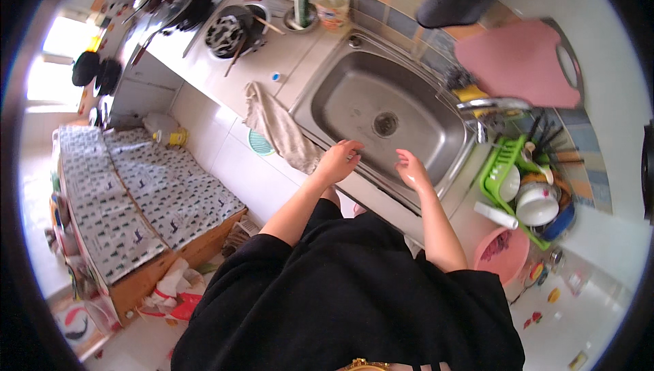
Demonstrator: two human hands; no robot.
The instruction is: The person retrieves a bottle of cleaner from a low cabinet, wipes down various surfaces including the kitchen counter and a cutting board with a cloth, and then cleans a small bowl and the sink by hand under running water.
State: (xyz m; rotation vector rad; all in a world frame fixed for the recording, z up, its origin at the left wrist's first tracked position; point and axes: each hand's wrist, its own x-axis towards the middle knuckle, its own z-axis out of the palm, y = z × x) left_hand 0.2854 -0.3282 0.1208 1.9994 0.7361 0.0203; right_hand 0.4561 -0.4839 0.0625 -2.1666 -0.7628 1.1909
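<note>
Before me is a stainless steel sink (347, 82) with a round drain strainer (386, 124) in its basin. My left hand (340, 160) is over the sink's front edge, fingers loosely curled and holding nothing. Close to it, a beige cloth (278, 128) drapes over the counter's edge. My right hand (411, 170) hovers above the near right part of the basin, wet-looking, with its fingers apart and nothing in it. A gap separates the two hands. The chrome faucet (480, 128) stands at the sink's right side.
Right of the sink are a green dish rack (493, 167) with bowls, a pink basin (516, 248) and a pink cutting board (516, 64). A detergent bottle (332, 6), a blue-and-white cap (276, 76) and a blackened pan (225, 34) are on the left counter. A cloth-covered table (148, 182) stands further left.
</note>
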